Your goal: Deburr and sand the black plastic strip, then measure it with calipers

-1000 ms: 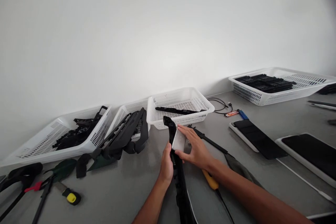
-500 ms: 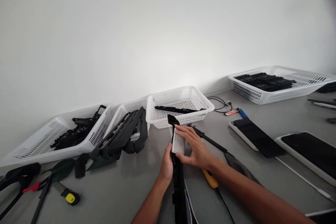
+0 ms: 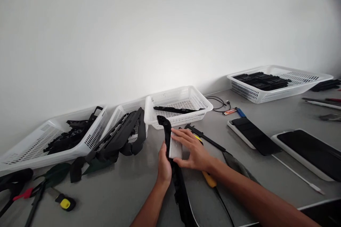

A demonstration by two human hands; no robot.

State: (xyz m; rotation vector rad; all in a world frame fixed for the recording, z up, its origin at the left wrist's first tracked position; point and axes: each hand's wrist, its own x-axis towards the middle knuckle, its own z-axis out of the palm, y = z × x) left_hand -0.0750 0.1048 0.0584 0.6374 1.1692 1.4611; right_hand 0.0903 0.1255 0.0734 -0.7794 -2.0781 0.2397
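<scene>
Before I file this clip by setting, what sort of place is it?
Probably a workshop bench for handling parts: white perforated baskets hold black parts, and what looks like a caliper and a yellow-handled tool lie on the gray table.

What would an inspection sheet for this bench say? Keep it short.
Surface: grey bench, things spread across it.
Held parts: black strip; pale block held up to it.
Clutter: calipers, orange tool, black-yellow handle, black slabs on white ones.
Grips: left grip on black strip; right grip on pale block.
Cables: black coil near wall; white cable by slabs; dark lead from orange tool.
Surroundings: white baskets along wall, holding black parts.
</scene>
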